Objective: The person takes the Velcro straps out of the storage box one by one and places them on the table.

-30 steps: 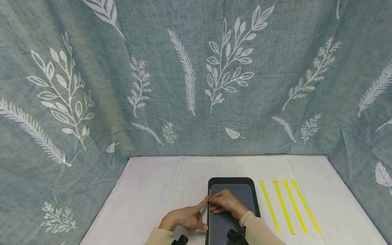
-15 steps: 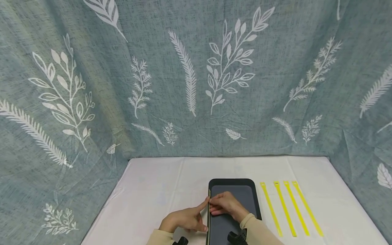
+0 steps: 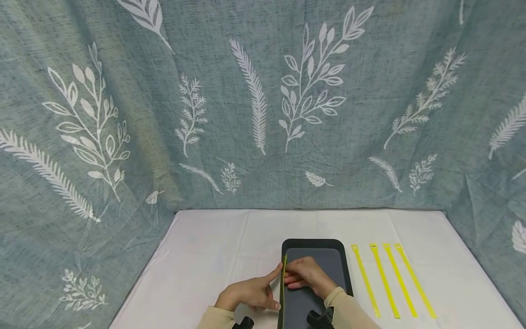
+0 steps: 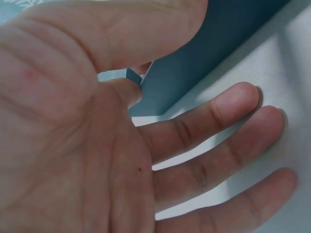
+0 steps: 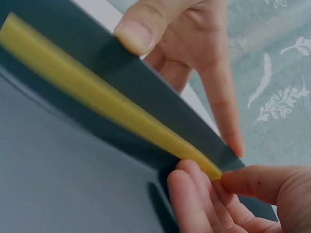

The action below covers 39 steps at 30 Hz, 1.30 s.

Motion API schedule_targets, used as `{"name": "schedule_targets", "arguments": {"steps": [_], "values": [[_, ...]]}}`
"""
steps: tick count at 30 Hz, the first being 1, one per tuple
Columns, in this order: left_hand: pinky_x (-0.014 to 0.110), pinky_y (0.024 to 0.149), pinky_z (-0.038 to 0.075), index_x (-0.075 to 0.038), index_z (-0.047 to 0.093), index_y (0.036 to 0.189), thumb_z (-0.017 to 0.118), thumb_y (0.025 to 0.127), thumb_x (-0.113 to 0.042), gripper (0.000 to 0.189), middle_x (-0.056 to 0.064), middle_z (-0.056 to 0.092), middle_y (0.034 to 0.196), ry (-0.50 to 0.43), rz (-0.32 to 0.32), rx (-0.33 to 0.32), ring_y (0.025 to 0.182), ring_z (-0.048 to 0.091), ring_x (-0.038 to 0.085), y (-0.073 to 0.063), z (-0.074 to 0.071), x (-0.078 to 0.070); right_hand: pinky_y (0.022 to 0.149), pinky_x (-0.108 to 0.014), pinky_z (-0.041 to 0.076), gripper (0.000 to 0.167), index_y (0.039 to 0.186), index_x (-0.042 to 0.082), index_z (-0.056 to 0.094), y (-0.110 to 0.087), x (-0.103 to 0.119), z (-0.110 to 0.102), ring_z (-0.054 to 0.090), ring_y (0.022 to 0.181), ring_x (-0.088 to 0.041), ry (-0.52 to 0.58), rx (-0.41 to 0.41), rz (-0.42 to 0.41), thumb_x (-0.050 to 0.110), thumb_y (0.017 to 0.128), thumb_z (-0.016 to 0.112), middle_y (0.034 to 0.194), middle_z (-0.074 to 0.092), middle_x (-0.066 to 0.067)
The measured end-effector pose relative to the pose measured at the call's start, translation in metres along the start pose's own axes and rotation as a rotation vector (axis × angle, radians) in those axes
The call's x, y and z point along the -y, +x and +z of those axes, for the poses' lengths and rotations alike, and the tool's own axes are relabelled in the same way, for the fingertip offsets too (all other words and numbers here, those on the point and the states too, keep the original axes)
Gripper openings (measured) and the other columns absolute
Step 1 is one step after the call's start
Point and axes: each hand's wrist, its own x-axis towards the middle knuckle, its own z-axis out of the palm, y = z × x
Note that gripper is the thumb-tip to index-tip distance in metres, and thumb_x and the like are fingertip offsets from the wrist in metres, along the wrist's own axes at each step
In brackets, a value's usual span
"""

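A yellow cable tie runs lengthwise inside the left wall of a dark rectangular tray. Thumb and fingers of my right hand pinch the tie near one end, low against the wall in the right wrist view. From the tray's outer left side, my left hand touches the rim with its thumb and outstretched index finger. Its other fingers lie extended outside the tray wall, over the white cloth, in the left wrist view. The tie's nearer stretch stands a little off the wall.
Several more yellow cable ties lie side by side on the white-covered table, right of the tray. A grey-green curtain with white leaf prints hangs behind and at both sides.
The cable tie has shifted slightly right, and more of its length shows along the tray's left wall. My right hand has moved a little right with it. The left hand keeps its place.
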Motion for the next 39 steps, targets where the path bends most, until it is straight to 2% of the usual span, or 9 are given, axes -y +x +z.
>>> {"name": "schedule_targets", "arguments": {"steps": [6,10,14,17,21,26,35,39], "values": [[0.032,0.056,0.046,-0.021,0.013,0.165,0.079,0.089,-0.017,0.100,0.002,0.063,0.078,-0.002,-0.004,0.001,0.066,0.056,0.017,0.001,-0.002,0.000,0.068,-0.030,0.061,0.030,0.112,-0.008,0.071,0.002,0.001,-0.002,0.073,0.070,-0.010,-0.063,0.033,-0.018,0.017,0.096,0.067,0.082,0.076,-0.006],[0.031,0.055,0.045,-0.021,0.013,0.165,0.079,0.090,-0.017,0.100,0.002,0.063,0.078,-0.006,-0.002,0.009,0.065,0.056,0.017,0.003,-0.004,0.000,0.066,-0.028,0.061,0.025,0.108,-0.010,0.071,0.004,0.003,-0.004,0.072,0.068,-0.009,-0.063,0.042,-0.023,0.010,0.095,0.064,0.077,0.074,-0.004],[0.031,0.055,0.044,-0.022,0.013,0.165,0.079,0.089,-0.016,0.100,0.003,0.063,0.077,-0.009,-0.006,0.006,0.064,0.056,0.018,0.004,-0.006,-0.001,0.065,-0.027,0.060,0.022,0.103,-0.007,0.071,0.004,0.006,-0.004,0.070,0.065,-0.008,-0.052,0.017,-0.012,0.011,0.094,0.061,0.074,0.072,-0.003],[0.032,0.056,0.044,-0.023,0.014,0.165,0.079,0.089,-0.017,0.100,0.004,0.062,0.078,-0.016,-0.023,0.004,0.065,0.056,0.018,0.006,-0.008,-0.002,0.066,-0.028,0.061,0.022,0.101,-0.005,0.071,0.004,0.008,-0.004,0.070,0.068,-0.009,-0.053,-0.024,-0.020,0.014,0.094,0.060,0.078,0.072,-0.004],[0.033,0.057,0.044,-0.025,0.015,0.164,0.080,0.089,-0.017,0.100,0.005,0.062,0.080,-0.010,-0.044,-0.003,0.067,0.056,0.019,0.008,-0.010,-0.003,0.068,-0.029,0.061,0.025,0.105,-0.006,0.069,0.004,0.009,-0.005,0.069,0.073,-0.011,-0.069,-0.073,-0.066,0.015,0.095,0.060,0.089,0.072,-0.008],[0.032,0.056,0.043,-0.023,0.014,0.164,0.080,0.089,-0.018,0.100,0.004,0.062,0.079,0.002,-0.046,0.003,0.065,0.055,0.018,0.006,-0.011,-0.004,0.071,-0.029,0.061,0.030,0.115,-0.008,0.067,0.000,0.009,-0.010,0.069,0.074,-0.011,-0.016,-0.061,-0.104,0.015,0.096,0.063,0.089,0.072,-0.006],[0.032,0.056,0.045,-0.023,0.015,0.164,0.081,0.088,-0.018,0.101,0.005,0.061,0.079,-0.006,-0.033,0.006,0.065,0.055,0.018,0.007,-0.013,-0.003,0.079,-0.033,0.061,0.038,0.124,-0.011,0.061,-0.011,0.040,-0.024,0.072,0.082,-0.013,0.066,-0.039,-0.188,0.019,0.099,0.063,0.100,0.074,-0.009],[0.032,0.056,0.044,-0.023,0.015,0.164,0.080,0.088,-0.017,0.100,0.005,0.061,0.079,-0.015,-0.036,0.009,0.065,0.055,0.018,0.007,-0.013,-0.004,0.082,-0.034,0.061,0.042,0.126,-0.013,0.060,-0.017,0.056,-0.030,0.070,0.084,-0.012,0.066,-0.043,-0.221,0.019,0.099,0.065,0.099,0.073,-0.005]]}}
